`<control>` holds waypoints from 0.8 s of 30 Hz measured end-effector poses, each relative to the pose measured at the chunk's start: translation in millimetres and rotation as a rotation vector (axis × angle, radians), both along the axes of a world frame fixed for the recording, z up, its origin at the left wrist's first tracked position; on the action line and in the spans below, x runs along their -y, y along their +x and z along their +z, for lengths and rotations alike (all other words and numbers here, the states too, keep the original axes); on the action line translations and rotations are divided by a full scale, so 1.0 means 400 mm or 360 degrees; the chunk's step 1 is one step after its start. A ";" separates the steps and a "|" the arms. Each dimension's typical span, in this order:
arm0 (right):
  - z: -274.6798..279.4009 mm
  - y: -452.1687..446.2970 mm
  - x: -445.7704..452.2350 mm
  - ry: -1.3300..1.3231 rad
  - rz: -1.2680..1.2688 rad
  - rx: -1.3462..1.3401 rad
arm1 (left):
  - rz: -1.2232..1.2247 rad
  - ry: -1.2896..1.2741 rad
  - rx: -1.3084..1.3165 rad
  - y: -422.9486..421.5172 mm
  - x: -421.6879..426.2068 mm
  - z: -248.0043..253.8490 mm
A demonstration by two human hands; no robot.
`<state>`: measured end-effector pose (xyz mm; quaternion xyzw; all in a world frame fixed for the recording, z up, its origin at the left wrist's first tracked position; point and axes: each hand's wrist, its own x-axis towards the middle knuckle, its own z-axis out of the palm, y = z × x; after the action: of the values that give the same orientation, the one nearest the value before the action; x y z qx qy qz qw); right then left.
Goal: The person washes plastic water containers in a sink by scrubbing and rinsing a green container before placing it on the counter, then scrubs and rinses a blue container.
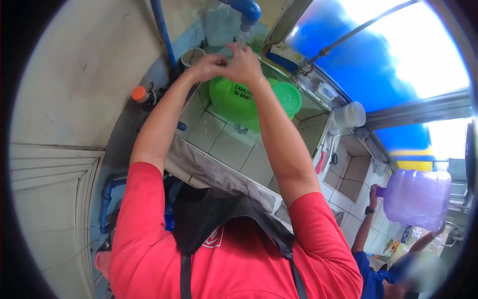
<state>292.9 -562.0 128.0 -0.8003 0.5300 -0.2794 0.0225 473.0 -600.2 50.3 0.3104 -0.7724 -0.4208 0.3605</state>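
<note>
The green container [234,107], lettered in black, sits directly below the grip in the tiled sink [231,142]; it looks like thin plastic, so it is probably light, a little springy in the wall and unlikely to break, though slippery where wet. Its rim would likely give the surest hold, with fingers inside and thumb outside, since a smooth flank could slide through damp hands; any water inside would add weight, but its contents cannot be made out. The left hand [209,69] and right hand [242,65] meet just above it, close together with bent fingers; blur and overlap make it impossible to tell whether they pinch anything or only touch each other. Just beyond the grip is the mouth of the blue tap [245,14]. A round green piece [287,98], perhaps a lid, lies to the right of the grip and appears equally light and stiff; a white cup [193,57] stands just left of it. Nearer the body than the grip, a grey cloth [211,167] drapes limply over the sink's edge. Far to the right, another person holds a purple jug [418,197].
</note>
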 end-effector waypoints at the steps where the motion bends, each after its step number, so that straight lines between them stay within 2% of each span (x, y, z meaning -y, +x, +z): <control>1: -0.029 -0.021 -0.021 -0.0006 0.0011 -0.0006 | 0.0085 0.0050 0.0118 -0.013 -0.008 0.022; 2: -0.056 -0.046 -0.070 0.0148 -0.0067 -0.0167 | 0.0164 0.0105 0.0239 -0.021 -0.015 0.033; 4: -0.065 -0.062 -0.130 0.0301 -0.0153 -0.0331 | 0.0156 0.0099 0.0140 -0.045 0.004 0.004; 6: -0.056 -0.067 -0.158 0.0325 -0.0331 -0.0510 | 0.0554 0.0137 0.0526 -0.107 -0.009 0.023; 7: -0.057 -0.070 -0.166 0.0320 -0.0340 -0.0503 | 0.0685 0.0040 0.0738 -0.137 -0.024 0.043; 8: -0.060 -0.074 -0.171 0.0365 -0.0399 -0.0482 | 0.0677 0.0025 0.0739 -0.164 -0.038 0.056; 10: -0.059 -0.087 -0.187 0.0400 -0.0475 -0.0458 | 0.0958 -0.0060 0.1071 -0.205 -0.051 0.067; 11: -0.062 -0.095 -0.201 0.0442 -0.0507 -0.0458 | 0.0898 -0.0001 0.1255 -0.210 -0.048 0.077; 12: -0.063 -0.103 -0.214 0.0486 -0.0543 -0.0456 | 0.0879 -0.0013 0.1254 -0.212 -0.056 0.116; 14: -0.065 -0.123 -0.234 0.0441 -0.0554 -0.0447 | 0.0533 0.0820 0.1507 -0.222 -0.077 0.205; 17: -0.057 -0.140 -0.243 0.0418 -0.0545 -0.0424 | 0.0370 0.0791 0.1615 -0.236 -0.083 0.253; 18: -0.055 -0.140 -0.242 0.0452 -0.0522 -0.0420 | 0.0359 0.0778 0.1631 -0.228 -0.072 0.199; 20: -0.051 -0.141 -0.242 0.0469 -0.0516 -0.0407 | 0.0103 -0.0229 0.0290 -0.202 -0.039 0.036; 24: -0.070 -0.155 -0.248 0.0350 -0.0405 -0.0378 | 0.0054 -0.0136 0.0622 -0.177 -0.070 0.055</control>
<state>231.0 -462.9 99.9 -0.7470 0.6530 -0.1242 0.0116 402.4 -572.2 72.5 0.3837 -0.8395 -0.3132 0.2235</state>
